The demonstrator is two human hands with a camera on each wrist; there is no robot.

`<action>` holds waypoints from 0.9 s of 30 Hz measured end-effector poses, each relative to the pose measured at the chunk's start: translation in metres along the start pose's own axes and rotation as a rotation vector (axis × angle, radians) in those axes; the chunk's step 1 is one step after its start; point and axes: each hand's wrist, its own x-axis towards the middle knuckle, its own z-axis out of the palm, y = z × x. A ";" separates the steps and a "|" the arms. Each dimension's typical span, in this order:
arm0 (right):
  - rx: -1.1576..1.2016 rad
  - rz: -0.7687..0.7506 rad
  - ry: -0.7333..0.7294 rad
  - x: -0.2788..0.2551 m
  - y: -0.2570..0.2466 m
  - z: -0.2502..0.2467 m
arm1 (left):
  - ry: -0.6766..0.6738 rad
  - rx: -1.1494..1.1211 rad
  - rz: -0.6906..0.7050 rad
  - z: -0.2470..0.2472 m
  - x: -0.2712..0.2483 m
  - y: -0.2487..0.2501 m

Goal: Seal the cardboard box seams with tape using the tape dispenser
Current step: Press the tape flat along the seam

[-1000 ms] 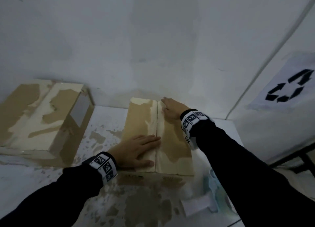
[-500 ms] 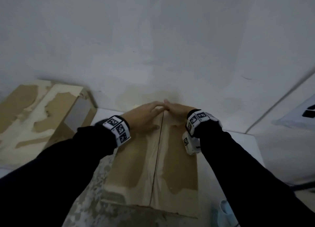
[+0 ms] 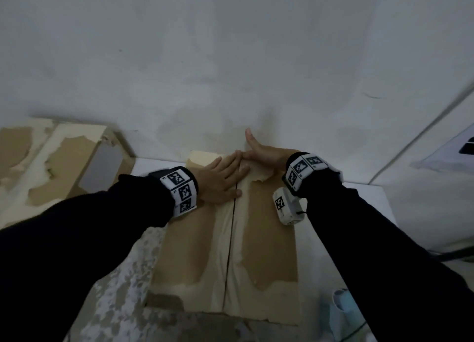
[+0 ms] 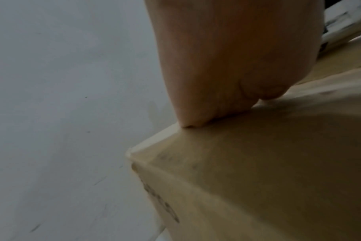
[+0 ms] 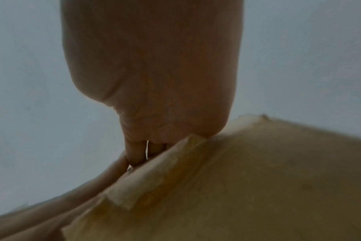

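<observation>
now both hands (image 3: 223, 180) together at cardboard box's (image 3: 269, 252) far edge

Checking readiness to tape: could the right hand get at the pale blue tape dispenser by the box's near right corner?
Probably yes. The right hand lies flat on the cardboard box, holding nothing; the tape dispenser sits beside that arm with nothing between.

Left hand (image 3: 220, 180) and right hand (image 3: 266, 154) lie flat, fingertips meeting.

The cardboard box (image 3: 269, 252) lies on the table (image 3: 364, 200), its far end against the wall (image 3: 230, 59). Both hands rest on its far end: left hand (image 3: 220, 180) left of the centre seam (image 3: 230, 239), right hand (image 3: 266, 154) at the far edge. A second box (image 3: 64, 167) lies far left.
</observation>
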 end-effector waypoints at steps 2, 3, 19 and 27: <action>-0.033 -0.017 0.007 -0.003 -0.003 0.002 | -0.064 0.032 0.069 0.001 -0.012 0.005; -0.047 -0.015 0.015 -0.004 -0.004 0.002 | -0.096 0.034 0.111 0.002 -0.020 0.010; -0.733 0.058 0.129 0.013 -0.014 0.032 | -0.102 -0.050 0.278 0.051 -0.095 0.038; -1.071 0.044 0.142 -0.033 0.003 0.071 | -0.001 -0.058 0.283 0.060 -0.094 0.037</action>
